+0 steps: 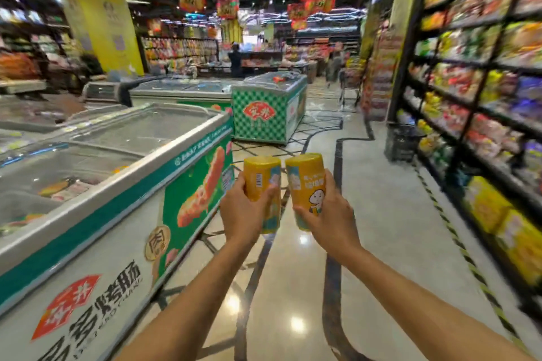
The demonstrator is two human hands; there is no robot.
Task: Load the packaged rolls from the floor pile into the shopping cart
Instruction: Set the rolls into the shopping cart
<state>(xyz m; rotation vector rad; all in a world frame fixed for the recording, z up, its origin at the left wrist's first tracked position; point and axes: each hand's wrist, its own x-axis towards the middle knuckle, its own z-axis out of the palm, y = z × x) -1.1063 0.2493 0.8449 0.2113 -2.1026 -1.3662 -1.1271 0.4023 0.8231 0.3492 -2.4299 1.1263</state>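
I hold two yellow packaged rolls upright in front of me over the shop aisle floor. My left hand (242, 214) grips the left roll (262, 177), which shows a barcode label. My right hand (330, 214) grips the right roll (305, 182), printed with a cartoon figure. The two rolls stand side by side, a narrow gap between them. A shopping cart (349, 88) stands far down the aisle, blurred. No floor pile of rolls is in view.
A long chest freezer (117, 173) runs along my left. A green checkered freezer (268, 110) stands farther ahead. Stocked shelves (481, 97) line the right side, with a dark basket (400, 141) at their foot. A person stands far back.
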